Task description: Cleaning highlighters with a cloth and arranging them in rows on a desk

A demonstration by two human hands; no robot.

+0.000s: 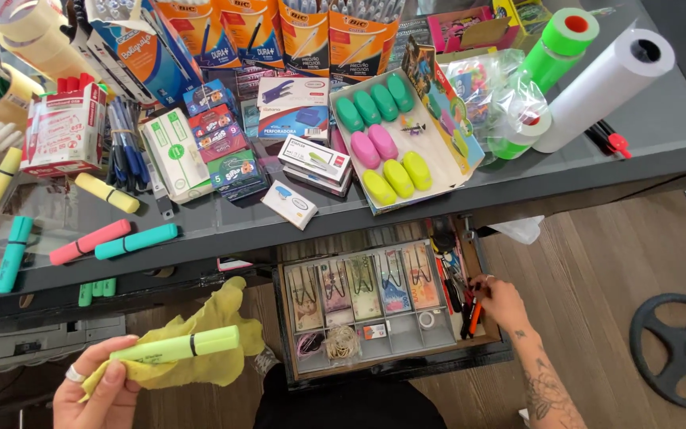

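Holding a green highlighter (176, 344) and yellow cloth (200, 349) pinched tight in my left hand (93, 389), below the counter's (406, 208) front edge, I reach my right hand (499, 300) into the open drawer (391, 361), fingers maybe closed on an orange pen (475, 315).

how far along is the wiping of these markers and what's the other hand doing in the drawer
Done: hard to tell; no marker on the counter shows which were wiped. In hand: the left hand holds a light green highlighter against a yellow cloth; the right hand reaches among pens in the open cash drawer. Left: pink, teal and yellow highlighters lie loose on the counter.
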